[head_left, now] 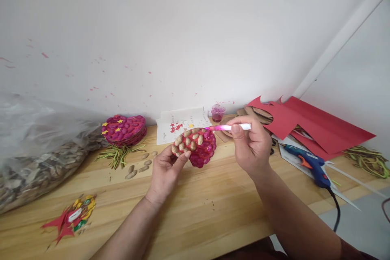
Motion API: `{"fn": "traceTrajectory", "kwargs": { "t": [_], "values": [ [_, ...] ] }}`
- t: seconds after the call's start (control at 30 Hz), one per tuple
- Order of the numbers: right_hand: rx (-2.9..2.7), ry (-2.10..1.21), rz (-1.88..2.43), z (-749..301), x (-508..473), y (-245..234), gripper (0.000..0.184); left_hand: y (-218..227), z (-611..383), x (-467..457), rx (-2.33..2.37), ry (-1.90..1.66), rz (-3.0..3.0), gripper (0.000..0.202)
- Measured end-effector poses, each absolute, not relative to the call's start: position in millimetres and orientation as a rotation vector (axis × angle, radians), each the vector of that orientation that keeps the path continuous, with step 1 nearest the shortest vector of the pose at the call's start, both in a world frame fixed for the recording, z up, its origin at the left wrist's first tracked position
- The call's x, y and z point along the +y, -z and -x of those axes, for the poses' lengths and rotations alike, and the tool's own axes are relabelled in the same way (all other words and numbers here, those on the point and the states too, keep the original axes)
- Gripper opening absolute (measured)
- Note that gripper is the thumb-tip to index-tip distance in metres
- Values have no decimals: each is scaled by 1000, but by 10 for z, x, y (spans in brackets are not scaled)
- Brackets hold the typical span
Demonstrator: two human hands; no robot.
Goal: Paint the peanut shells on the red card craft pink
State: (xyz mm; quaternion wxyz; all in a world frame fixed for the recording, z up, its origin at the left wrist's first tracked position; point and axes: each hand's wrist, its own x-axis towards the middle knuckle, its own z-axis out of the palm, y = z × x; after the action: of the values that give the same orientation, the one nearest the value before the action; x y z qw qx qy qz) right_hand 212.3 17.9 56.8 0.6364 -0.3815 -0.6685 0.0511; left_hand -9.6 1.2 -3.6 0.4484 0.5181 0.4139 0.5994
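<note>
My left hand [166, 168] grips a heart-shaped piece covered in peanut shells [195, 146] and holds it tilted above the wooden table [195, 207]. Most of its shells are painted pink; several on the upper left are bare tan. My right hand [251, 146] pinches a white-handled paintbrush [233, 127], whose pink tip touches the top right of the piece.
A stack of finished pink pieces with yellow stars [124, 129] lies at the back left, with loose peanuts [138, 166] and green strips [117, 155] beside it. A clear bag of shells [36, 158] fills the left. A paint cup [218, 112], red paper [307, 124] and a blue glue gun [310, 165] sit to the right.
</note>
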Motion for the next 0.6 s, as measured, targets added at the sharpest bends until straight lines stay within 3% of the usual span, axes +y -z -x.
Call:
{"fn": "traceTrajectory", "kwargs": {
  "t": [0.6],
  "values": [
    [-1577,-90,784,-2117,194,-564,11,1,94,14,1092,-1481,-1291,34]
  ]
}}
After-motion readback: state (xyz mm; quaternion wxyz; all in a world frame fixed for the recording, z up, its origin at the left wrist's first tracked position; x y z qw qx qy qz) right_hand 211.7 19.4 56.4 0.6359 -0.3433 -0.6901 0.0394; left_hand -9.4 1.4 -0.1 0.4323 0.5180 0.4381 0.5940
